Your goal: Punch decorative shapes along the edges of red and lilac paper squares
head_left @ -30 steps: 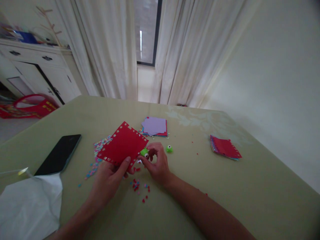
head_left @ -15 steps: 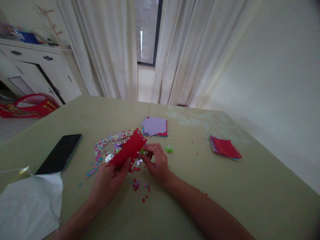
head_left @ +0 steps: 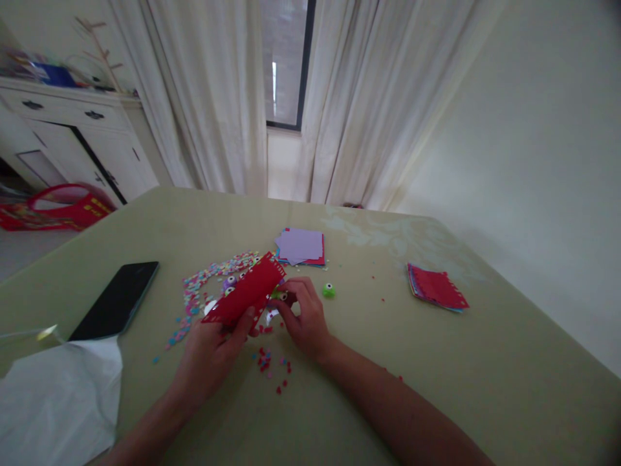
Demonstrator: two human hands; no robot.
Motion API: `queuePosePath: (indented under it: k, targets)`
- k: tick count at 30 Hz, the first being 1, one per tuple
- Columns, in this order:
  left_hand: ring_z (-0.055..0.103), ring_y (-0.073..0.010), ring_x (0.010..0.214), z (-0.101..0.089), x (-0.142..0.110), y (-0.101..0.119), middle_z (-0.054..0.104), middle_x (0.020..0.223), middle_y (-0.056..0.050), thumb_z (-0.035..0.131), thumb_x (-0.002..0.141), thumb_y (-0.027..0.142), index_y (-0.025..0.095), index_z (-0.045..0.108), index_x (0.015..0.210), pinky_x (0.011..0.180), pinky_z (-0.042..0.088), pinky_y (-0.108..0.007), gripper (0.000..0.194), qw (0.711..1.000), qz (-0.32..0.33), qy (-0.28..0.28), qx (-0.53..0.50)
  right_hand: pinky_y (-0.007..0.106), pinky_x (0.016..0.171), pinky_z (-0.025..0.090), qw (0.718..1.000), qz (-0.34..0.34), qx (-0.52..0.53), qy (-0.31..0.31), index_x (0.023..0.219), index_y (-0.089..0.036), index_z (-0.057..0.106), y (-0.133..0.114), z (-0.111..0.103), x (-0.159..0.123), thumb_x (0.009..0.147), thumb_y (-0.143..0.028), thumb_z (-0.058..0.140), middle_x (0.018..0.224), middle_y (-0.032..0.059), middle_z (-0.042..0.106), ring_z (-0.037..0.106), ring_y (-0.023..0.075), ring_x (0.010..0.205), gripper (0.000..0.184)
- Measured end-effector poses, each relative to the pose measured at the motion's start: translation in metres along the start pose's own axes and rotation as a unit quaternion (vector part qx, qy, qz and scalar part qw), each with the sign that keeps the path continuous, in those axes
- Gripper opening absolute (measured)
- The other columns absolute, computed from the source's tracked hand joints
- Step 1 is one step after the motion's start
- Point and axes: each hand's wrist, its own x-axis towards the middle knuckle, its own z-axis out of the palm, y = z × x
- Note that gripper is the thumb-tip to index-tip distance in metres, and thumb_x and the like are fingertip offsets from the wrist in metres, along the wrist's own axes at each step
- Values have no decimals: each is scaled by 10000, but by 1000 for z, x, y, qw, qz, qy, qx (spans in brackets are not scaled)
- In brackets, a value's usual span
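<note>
My left hand (head_left: 216,349) is closed on a piece of red paper (head_left: 247,291), thumb on top and fingers beneath. The paper is tilted above the table, with small notches or holes along its edges. At its right edge, my right hand (head_left: 305,317) is closed, thumb and forefinger around a small green craft punch (head_left: 276,293) with an eye on it. The fingers partly hide this punch. Behind the paper lie more small punches with eyes, one of them purple (head_left: 229,282). Another green punch (head_left: 328,290) stands to the right of my right hand.
Coloured paper bits (head_left: 208,272) lie left of the hands, with red scraps (head_left: 264,359) in front. A purple-topped paper stack (head_left: 301,246) is behind, a red-topped stack (head_left: 439,288) at right. A phone (head_left: 119,299) and white sheet (head_left: 63,395) lie left.
The red paper has tilted slightly, its left end a little farther over. Both hands keep almost the same place and grip.
</note>
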Motion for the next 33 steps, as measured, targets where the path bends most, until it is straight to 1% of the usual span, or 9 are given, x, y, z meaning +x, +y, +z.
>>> queuePosePath:
  k: [5,10,14,18,21,23,27,33]
  targets:
    - [690,-212,561,0,-1,0,739,649,-12,611,938,384,230,723,809,542,531,-293,230,1000,-2,0,-25,304,745,592,1000,1,1,-2,1144,-221,623,-1,0,1,1017,-313,650,1106,90,618,632,174,825,160]
    - [685,-207,558,0,0,1,742,678,-11,622,933,384,229,721,853,527,531,-288,200,999,-10,1,-39,311,760,598,1000,-8,0,-12,1155,-221,626,0,0,0,1016,-295,649,1120,94,620,640,182,855,159]
    - [680,-205,553,2,2,1,731,658,-10,622,929,397,226,710,833,514,529,-283,215,999,-16,6,-44,317,772,602,1000,-13,1,-26,1157,-224,631,0,0,0,1021,-287,643,1118,88,625,645,176,840,150]
    - [659,-202,486,3,2,1,717,595,-7,628,911,432,219,701,809,458,513,-277,248,997,-54,3,-54,321,776,603,1000,-14,-1,-28,1164,-230,636,1,1,1,1026,-297,634,1120,93,635,651,187,863,154]
    - [686,-216,505,2,2,0,741,607,-27,625,900,455,211,706,803,467,525,-282,275,996,-71,-3,-55,328,798,599,999,-7,-5,-31,1179,-233,640,1,0,1,1031,-292,623,1127,96,645,658,199,901,160]
    - [694,-222,517,2,1,-1,750,616,-35,624,895,459,209,710,798,473,526,-284,282,996,-71,-3,-54,331,813,592,999,-6,-5,-32,1185,-229,644,1,0,1,1028,-287,629,1120,92,652,659,201,910,168]
    - [659,-214,462,1,1,-1,716,555,-25,636,885,471,214,695,724,430,477,-278,309,997,-72,2,-37,333,811,586,999,-1,-10,-31,1173,-230,645,0,-1,2,1018,-326,653,1095,85,660,662,203,896,183]
    - [688,-221,522,2,1,-3,745,617,-31,631,904,461,209,709,776,476,505,-284,294,997,-70,-1,-38,316,769,572,1000,-8,-4,-26,1157,-224,644,-2,-1,3,1019,-339,654,1054,78,662,644,199,873,180]
